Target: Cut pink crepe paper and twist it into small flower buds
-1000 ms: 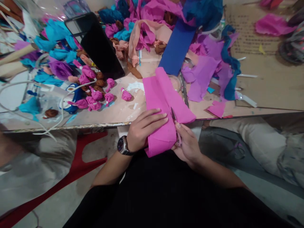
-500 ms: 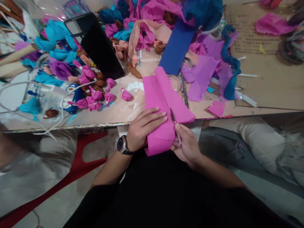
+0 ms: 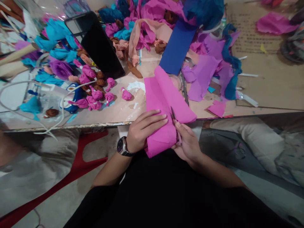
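Folded pink crepe paper (image 3: 160,98) lies partly on the table and hangs over its front edge towards my black shirt. My left hand (image 3: 140,131), with a watch on its wrist, holds the paper, its fingers stretched across the top; its thumb is hidden. In my right hand (image 3: 188,141) is a pair of small scissors (image 3: 173,114) with pink handles. The narrow dark blades point away from me, at the paper where its flap splits from the lower part. Part of the handles is covered by my fingers.
A dark phone (image 3: 97,47) leans left of the paper, near several small pink twisted paper buds (image 3: 95,103). A blue card strip (image 3: 178,47), purple paper scraps (image 3: 204,72) and cardboard (image 3: 268,76) lie beyond and right. People sit on both sides; a red chair (image 3: 80,158) is at left.
The scissors and my right hand have shifted very slightly, with the blades a little more apart. The pink paper has moved marginally to the right. My left hand stays almost in place.
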The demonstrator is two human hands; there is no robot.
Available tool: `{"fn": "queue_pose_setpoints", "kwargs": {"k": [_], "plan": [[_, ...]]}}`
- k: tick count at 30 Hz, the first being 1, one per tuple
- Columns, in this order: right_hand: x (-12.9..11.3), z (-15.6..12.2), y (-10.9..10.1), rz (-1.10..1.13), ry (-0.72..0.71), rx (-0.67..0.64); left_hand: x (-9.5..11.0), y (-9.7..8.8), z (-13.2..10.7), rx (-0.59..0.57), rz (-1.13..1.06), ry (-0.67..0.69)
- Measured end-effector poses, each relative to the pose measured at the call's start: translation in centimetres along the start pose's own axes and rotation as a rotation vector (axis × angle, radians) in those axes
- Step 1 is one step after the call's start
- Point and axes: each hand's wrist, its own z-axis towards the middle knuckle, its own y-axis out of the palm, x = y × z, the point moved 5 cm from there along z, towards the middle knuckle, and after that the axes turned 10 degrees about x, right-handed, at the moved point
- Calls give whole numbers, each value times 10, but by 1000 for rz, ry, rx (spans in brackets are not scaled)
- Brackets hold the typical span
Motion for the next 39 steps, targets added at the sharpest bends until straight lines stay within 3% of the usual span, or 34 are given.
{"fn": "queue_pose_setpoints", "kwargs": {"k": [17, 22, 24, 26, 32, 36, 39], "plan": [[2, 4, 1, -7, -51, -25, 5, 0, 0, -38, 22, 10], [-1, 5, -2, 16, -119, 24, -4, -6, 6, -67, 86, 42], [-2, 6, -5, 10, -130, 44, -12, -13, 13, -103, 142, 54], [-2, 6, -5, 15, -128, 40, -22, -18, 21, -221, 173, 35], [-5, 6, -2, 11, -129, -22, -57, -41, 59, -208, 359, -213], [-10, 7, 1, -26, -130, -131, -91, -29, 93, -368, 402, -222], [-15, 9, 2, -67, -159, -225, -124, -13, 117, -496, 304, -234]]}}
